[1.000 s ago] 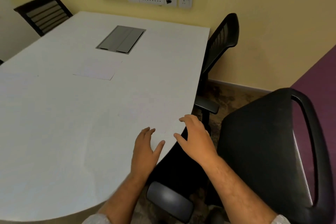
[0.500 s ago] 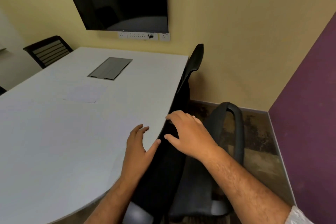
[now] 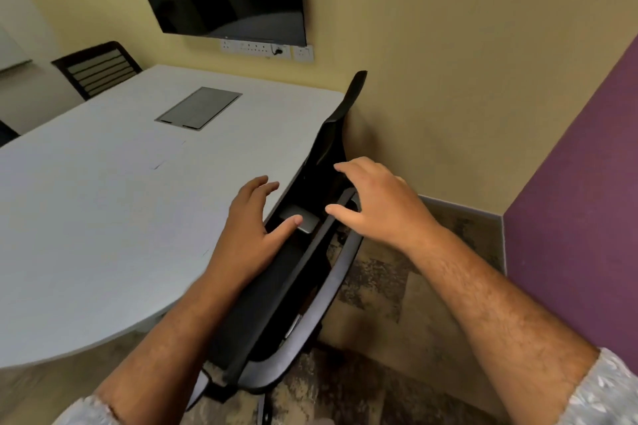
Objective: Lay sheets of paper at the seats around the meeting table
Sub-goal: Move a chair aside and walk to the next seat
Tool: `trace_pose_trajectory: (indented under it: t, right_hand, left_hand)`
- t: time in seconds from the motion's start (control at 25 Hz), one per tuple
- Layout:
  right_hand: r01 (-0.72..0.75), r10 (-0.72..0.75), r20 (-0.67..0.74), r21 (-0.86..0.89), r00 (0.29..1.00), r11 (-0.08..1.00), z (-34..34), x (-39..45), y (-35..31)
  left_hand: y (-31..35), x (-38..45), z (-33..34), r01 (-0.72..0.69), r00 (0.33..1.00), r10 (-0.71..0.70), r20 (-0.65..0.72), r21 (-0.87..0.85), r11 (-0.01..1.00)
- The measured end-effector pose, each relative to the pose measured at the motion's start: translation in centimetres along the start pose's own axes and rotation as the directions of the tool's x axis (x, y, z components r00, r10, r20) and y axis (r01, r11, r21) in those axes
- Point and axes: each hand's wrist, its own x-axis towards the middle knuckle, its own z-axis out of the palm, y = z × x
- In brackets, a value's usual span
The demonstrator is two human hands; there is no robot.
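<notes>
Head view: both hands, the left hand [image 3: 250,231] and right hand [image 3: 378,203], hover spread and empty, now lifted off the tabletop [image 3: 103,217]. A faint sheet [image 3: 165,162] lies ahead of the left hand; this seat looks done.

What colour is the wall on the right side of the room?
The right-hand wall is purple, beside the yellow wall; the head view shows it best.

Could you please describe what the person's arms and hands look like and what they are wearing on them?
Both forearms are bare and hairy. The left hand and right hand wear no gloves, rings or watch that I can see. At the bottom corners, the left sleeve cuff and right sleeve cuff show a light, whitish fabric with a faint pattern, pushed up near the elbows.
</notes>
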Motion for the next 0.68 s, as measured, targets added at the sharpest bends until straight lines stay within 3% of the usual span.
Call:
trace_pose_trajectory:
  t: [0.32, 0.68]
  right_hand:
    - [0.151, -0.148, 0.09, -0.03, 0.985, 0.988, 0.1, 8.0, 8.2]
    - [0.16, -0.171, 0.107, 0.111, 0.979, 0.981, 0.9, 22.0, 13.3]
  left_hand:
    - [-0.5, 7.8, 3.8, 0.111, 0.991, -0.11, -0.078, 0.003, 0.994]
    - [-3.3, 18.1, 8.7, 0.286, 0.954, -0.284, -0.098, 0.007, 0.958]
